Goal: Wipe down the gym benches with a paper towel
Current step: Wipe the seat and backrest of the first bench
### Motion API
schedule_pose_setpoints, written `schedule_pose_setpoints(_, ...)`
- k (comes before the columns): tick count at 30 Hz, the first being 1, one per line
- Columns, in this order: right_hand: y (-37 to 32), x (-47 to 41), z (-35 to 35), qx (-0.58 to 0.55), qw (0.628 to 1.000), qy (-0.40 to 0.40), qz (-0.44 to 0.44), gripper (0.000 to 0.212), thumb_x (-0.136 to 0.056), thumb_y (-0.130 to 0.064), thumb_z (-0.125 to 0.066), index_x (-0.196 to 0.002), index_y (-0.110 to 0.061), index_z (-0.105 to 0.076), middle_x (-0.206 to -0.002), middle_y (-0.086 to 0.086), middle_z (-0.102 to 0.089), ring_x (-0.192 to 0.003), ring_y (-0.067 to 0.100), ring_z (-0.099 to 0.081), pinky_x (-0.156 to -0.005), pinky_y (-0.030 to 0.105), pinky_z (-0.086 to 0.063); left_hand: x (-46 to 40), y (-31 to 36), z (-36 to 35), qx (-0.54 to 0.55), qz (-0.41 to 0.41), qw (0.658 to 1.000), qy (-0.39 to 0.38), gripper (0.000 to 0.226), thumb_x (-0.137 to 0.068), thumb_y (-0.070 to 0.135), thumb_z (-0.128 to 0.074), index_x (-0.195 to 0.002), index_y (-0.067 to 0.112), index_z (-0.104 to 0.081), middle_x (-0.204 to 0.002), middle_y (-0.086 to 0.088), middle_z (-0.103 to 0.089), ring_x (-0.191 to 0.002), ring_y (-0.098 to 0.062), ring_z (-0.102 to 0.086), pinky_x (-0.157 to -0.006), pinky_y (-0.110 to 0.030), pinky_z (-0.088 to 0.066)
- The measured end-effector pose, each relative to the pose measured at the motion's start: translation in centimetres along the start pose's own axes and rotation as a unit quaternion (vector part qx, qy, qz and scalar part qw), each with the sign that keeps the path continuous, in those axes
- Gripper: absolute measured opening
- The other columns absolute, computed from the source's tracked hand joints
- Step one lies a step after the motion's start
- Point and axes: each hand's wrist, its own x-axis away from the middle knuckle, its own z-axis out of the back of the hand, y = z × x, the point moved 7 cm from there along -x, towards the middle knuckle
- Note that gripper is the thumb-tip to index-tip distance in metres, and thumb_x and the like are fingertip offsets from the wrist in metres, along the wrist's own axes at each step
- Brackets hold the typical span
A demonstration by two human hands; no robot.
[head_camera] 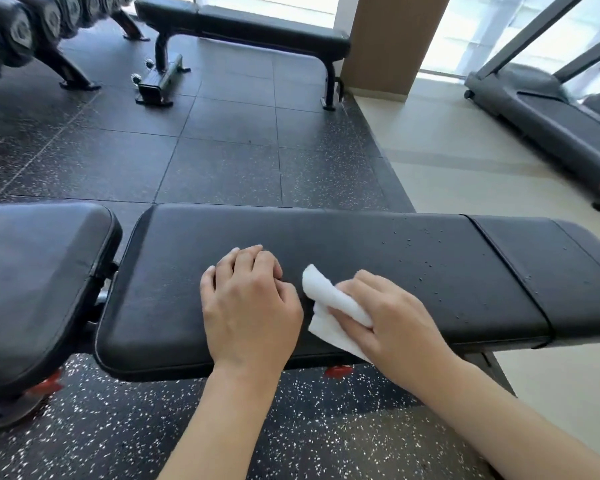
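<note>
Two hands were on the near bench (326,233). Right hand (392,317) had fingers curled around the paper towel (333,306), pressed to the pad mid-length. Left hand (250,303) rested loosely curled, holding nothing. Droplets (426,261) remained rightward; left part looked dry, probably wiped. Far bench (257,26) pending.

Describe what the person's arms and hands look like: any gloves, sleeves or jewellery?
Both arms are bare as far as the picture shows: no sleeve is visible on either forearm. The left hand and the right hand wear no gloves. No rings, watch or wristband show on the fingers or wrists. The fingernails that can be seen on the left hand look short and unpainted.
</note>
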Motion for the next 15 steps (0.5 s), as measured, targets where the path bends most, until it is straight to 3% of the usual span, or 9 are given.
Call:
schedule_pose_setpoints(2,2.5,-0.8,1.0,0.007,1.000,0.011,-0.022,0.020,-0.101,-0.046,-0.053,-0.107,-0.031,-0.066,-0.093,-0.015,-0.056,-0.079,0.010,-0.056,-0.066,0.032,-0.045,-0.2,0.0,0.0,-0.007,0.003,1.000,0.002,0.008,-0.086,0.019,-0.058,-0.091,0.024,-0.063,-0.122,0.004,-0.070,-0.130,-0.026,-0.057,-0.114,-0.050,-0.038)
schedule_pose_setpoints(4,6.0,-4.3,1.4,0.037,0.995,0.042,-0.084,0.019,-0.101,-0.039,-0.057,-0.102,-0.023,-0.068,-0.093,-0.007,-0.061,-0.083,0.023,-0.061,-0.068,0.036,-0.043,-0.2,0.0,0.0,-0.004,0.005,1.000,0.000,0.008,-0.085,0.020,-0.059,-0.090,0.024,-0.062,-0.121,0.004,-0.070,-0.127,-0.026,-0.058,-0.113,-0.049,-0.038)
schedule_pose_setpoints(6,9.8,-8.8,1.3,0.074,0.980,0.053,-0.176,0.026,-0.102,-0.037,-0.053,-0.095,-0.016,-0.064,-0.093,0.002,-0.061,-0.089,0.032,-0.061,-0.069,0.038,-0.038,-0.1,0.1,0.0,-0.001,0.007,1.000,-0.004,0.007,-0.085,0.019,-0.059,-0.090,0.024,-0.062,-0.120,0.004,-0.070,-0.126,-0.026,-0.058,-0.113,-0.049,-0.038)
schedule_pose_setpoints(8,10.6,-12.5,0.5,0.088,0.971,0.060,-0.214,0.031,-0.102,-0.039,-0.047,-0.092,-0.013,-0.060,-0.096,0.007,-0.062,-0.092,0.036,-0.061,-0.070,0.038,-0.036,0.0,0.1,0.2,0.001,0.008,1.000,-0.006,0.007,-0.085,0.018,-0.059,-0.089,0.024,-0.061,-0.119,0.004,-0.070,-0.126,-0.026,-0.058,-0.113,-0.050,-0.038)
schedule_pose_setpoints(11,6.4,-14.3,-1.5,0.081,0.980,0.053,-0.172,0.028,-0.100,-0.039,-0.051,-0.088,-0.015,-0.056,-0.096,0.009,-0.061,-0.091,0.036,-0.062,-0.070,0.037,-0.038,0.2,0.1,0.2,0.009,0.008,1.000,-0.011,0.008,-0.086,0.017,-0.061,-0.091,0.023,-0.064,-0.126,0.003,-0.071,-0.132,-0.026,-0.056,-0.116,-0.051,-0.036)
schedule_pose_setpoints(15,-0.6,-8.7,-2.3,0.017,0.997,0.042,-0.059,0.024,-0.098,-0.038,-0.058,-0.090,-0.015,-0.058,-0.093,0.001,-0.060,-0.083,0.026,-0.058,-0.066,0.034,-0.033,0.1,-0.5,0.4,0.050,0.028,0.998,-0.016,0.008,-0.088,0.013,-0.063,-0.090,0.020,-0.066,-0.133,0.002,-0.070,-0.139,-0.023,-0.053,-0.119,-0.049,-0.033)
